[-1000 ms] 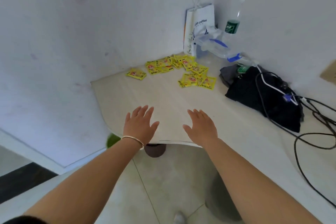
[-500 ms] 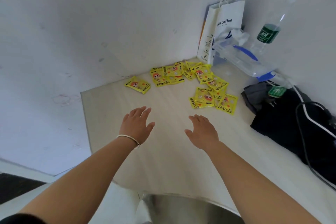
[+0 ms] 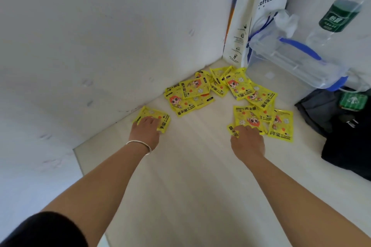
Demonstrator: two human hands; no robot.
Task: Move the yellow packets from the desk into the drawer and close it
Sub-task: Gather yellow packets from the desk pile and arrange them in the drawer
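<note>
Several yellow packets [image 3: 243, 88] lie scattered on the pale desk [image 3: 192, 166], near the corner of the two walls. One yellow packet [image 3: 160, 115] lies apart on the left; my left hand [image 3: 146, 129], with a bracelet on the wrist, covers it with fingers bent down onto it and grips it. My right hand [image 3: 248, 140] grips the near edge of a packet [image 3: 248, 118] in the right-hand cluster, fingers curled over it. No drawer is in view.
A white paper coffee bag [image 3: 251, 18] stands in the corner. Beside it lie a clear plastic jug with a blue handle [image 3: 291, 62] and a green-labelled bottle [image 3: 339, 16]. A black bag [image 3: 345, 138] sits at the right. The desk's left edge [image 3: 79, 163] is close.
My view has moved closer to the corner. Both hands have reached forward from mid-desk onto the packets, the left to the lone packet, the right to the right cluster.
</note>
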